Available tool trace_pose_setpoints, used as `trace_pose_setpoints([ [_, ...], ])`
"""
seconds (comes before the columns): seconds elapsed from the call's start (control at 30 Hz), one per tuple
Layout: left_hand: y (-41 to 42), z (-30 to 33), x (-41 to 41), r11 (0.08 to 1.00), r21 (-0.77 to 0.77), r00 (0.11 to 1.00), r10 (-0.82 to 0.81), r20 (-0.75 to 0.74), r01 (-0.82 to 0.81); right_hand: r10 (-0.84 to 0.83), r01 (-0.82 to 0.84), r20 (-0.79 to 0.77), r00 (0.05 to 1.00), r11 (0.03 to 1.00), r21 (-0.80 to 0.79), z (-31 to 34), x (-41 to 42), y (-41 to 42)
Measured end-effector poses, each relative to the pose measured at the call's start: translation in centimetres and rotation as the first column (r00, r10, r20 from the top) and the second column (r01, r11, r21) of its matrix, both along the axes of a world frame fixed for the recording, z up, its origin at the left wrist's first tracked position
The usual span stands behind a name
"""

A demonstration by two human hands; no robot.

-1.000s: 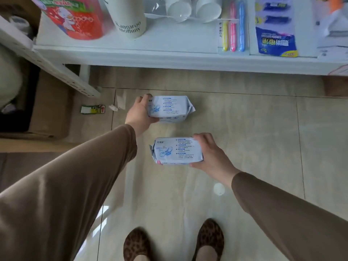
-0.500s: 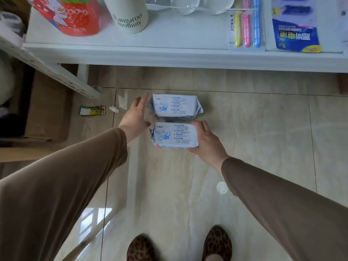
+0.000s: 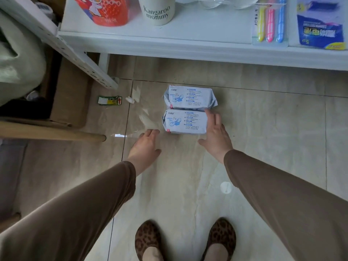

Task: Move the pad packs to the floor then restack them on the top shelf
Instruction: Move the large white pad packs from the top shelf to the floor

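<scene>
Two pad packs (image 3: 186,112) lie touching on floor (image 3: 263,129) below shelf (image 3: 188,51); right hand (image 3: 214,136) fingers straight against nearer pack, left hand (image 3: 146,146) beside it, fingers relaxed, loosely together.

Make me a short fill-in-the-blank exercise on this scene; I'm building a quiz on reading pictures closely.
1. The two pad packs lie side by side on the ____.
2. The right hand has straight fingers at the near pack's ____ end.
3. The left hand holds ____ and is apart from the packs.
4. The cup on the shelf reads "kangaroo ____".

Missing words: floor; right; nothing; mommy
</scene>
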State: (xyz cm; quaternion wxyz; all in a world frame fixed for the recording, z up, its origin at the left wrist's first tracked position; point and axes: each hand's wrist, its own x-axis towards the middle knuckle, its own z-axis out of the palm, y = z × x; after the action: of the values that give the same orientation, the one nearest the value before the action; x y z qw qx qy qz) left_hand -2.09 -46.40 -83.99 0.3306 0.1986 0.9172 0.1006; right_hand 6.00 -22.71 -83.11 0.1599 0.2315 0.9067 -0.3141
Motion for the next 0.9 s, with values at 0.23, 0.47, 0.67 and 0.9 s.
trace_pose_setpoints([
  [0.23, 0.4, 10.0, 4.0, 0.999, -0.041, 0.999, -0.025, -0.048, 0.023, 0.075, -0.08, 0.064, 0.995, 0.993, 0.092, 10.1, 4.8, 0.1],
  [0.47, 2.2, 27.9, 6.6, 0.999, -0.002, 0.989, -0.054, -0.136, 0.054, 0.056, -0.059, 0.035, 0.998, 0.995, 0.086, 27.9, 10.0, 1.6],
  [0.67, 6.0, 43.9, 7.5, 0.987, 0.081, 0.961, -0.115, -0.25, 0.139, -0.005, 0.01, -0.043, 0.999, 0.992, 0.13, 43.5, 12.5, 4.6],
  [0.9, 10.6, 60.9, 9.3, 0.948, 0.2, 0.916, -0.161, -0.368, 0.247, -0.039, 0.078, -0.205, 0.978, 0.979, 0.187, 60.7, 15.4, 8.1],
])
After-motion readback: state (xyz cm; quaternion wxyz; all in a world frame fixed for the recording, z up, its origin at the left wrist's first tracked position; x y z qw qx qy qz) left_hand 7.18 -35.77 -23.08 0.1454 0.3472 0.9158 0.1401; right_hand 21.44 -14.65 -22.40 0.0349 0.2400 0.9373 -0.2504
